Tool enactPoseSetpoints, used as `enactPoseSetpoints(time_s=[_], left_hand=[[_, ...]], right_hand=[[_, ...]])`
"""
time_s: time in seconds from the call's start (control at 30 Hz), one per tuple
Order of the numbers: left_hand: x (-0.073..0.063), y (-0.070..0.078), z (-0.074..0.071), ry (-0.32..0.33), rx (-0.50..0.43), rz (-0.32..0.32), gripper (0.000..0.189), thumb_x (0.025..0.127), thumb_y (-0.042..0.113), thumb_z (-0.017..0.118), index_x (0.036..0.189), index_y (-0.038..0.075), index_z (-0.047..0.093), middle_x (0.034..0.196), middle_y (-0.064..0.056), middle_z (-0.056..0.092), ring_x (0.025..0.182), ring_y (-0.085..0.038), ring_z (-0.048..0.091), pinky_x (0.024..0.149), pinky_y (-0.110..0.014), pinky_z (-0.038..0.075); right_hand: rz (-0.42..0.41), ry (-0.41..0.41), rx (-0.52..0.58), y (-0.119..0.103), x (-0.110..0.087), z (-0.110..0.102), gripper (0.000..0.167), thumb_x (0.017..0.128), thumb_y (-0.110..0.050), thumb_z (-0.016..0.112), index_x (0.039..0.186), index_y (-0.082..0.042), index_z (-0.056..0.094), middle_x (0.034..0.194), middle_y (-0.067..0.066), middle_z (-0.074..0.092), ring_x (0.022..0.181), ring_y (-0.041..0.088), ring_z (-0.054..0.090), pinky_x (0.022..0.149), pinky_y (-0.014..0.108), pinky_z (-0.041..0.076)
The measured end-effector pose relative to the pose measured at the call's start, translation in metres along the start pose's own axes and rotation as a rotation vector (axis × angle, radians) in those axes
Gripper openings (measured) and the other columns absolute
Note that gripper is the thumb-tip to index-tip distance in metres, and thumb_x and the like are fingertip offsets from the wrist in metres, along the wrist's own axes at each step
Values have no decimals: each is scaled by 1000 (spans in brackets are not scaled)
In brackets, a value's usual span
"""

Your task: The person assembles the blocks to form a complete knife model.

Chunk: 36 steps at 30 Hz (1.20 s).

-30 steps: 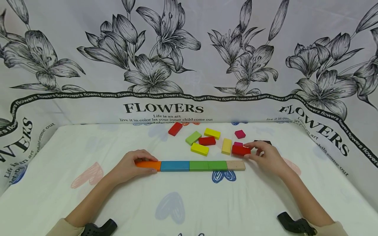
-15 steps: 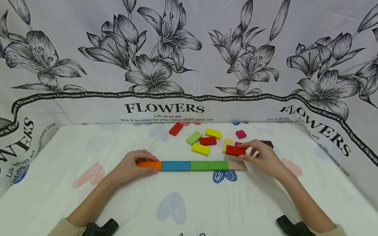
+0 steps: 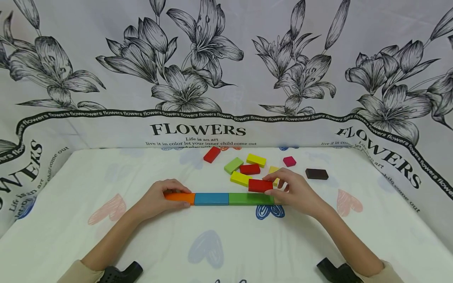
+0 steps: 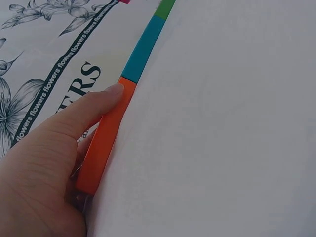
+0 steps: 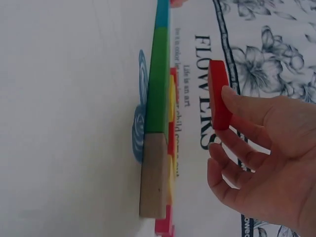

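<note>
A straight row of blocks lies on the cloth. From left to right it runs orange block [image 3: 182,197], blue block [image 3: 211,199], green blocks [image 3: 247,199] and a bare wooden block [image 5: 154,180], mostly covered by fingers in the head view. My left hand [image 3: 159,199] grips the orange block, thumb along its near side in the left wrist view. A red block [image 3: 259,186] is pinched between thumb and fingers of my right hand [image 3: 299,192]. In the right wrist view it is raised above the row, off to its far side.
Behind the row lie loose blocks: a red one [image 3: 211,155], a light green one [image 3: 233,165], yellow ones [image 3: 256,160], another red one [image 3: 249,169] and a magenta one [image 3: 289,161]. A dark brown block [image 3: 316,174] sits farther right. A flower-printed cloth [image 3: 198,78] hangs behind.
My right hand has carried the red block leftward from the loose blocks to just behind the green part of the row. The dark block has come into full view. My left hand stays put.
</note>
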<state>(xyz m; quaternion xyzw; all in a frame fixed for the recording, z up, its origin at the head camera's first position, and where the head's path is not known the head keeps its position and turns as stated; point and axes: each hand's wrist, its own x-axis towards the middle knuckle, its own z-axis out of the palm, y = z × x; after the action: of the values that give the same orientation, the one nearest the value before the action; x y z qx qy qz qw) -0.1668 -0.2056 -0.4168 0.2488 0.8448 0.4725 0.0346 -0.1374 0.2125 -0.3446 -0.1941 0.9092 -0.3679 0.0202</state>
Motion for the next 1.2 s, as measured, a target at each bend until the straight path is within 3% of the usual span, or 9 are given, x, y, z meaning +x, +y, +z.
enactPoseSetpoints(time_s=[0.3, 0.7, 1.2], left_hand=[[-1, 1, 0, -5, -11, 6, 25, 87, 19, 88, 112, 20, 82, 107, 4, 75, 102, -15, 62, 89, -26, 51], [-2, 3, 0, 2, 8, -14, 25, 87, 20, 88, 111, 20, 82, 108, 4, 75, 103, -14, 62, 90, -26, 51], [0, 1, 1, 10, 17, -19, 27, 83, 21, 91, 107, 26, 82, 103, 10, 75, 99, -13, 64, 87, -26, 51]], right_hand=[[-56, -29, 6, -23, 17, 24, 34, 93, -15, 81, 126, -8, 74, 111, 6, 69, 96, 19, 59, 73, 24, 54], [-97, -99, 47, -48, 31, 51, 35, 93, -18, 82, 126, -9, 74, 117, 2, 71, 95, 18, 59, 74, 24, 54], [-95, -152, 33, -54, 33, 74, 33, 91, -21, 85, 120, -12, 75, 108, -1, 68, 90, 17, 58, 75, 23, 51]])
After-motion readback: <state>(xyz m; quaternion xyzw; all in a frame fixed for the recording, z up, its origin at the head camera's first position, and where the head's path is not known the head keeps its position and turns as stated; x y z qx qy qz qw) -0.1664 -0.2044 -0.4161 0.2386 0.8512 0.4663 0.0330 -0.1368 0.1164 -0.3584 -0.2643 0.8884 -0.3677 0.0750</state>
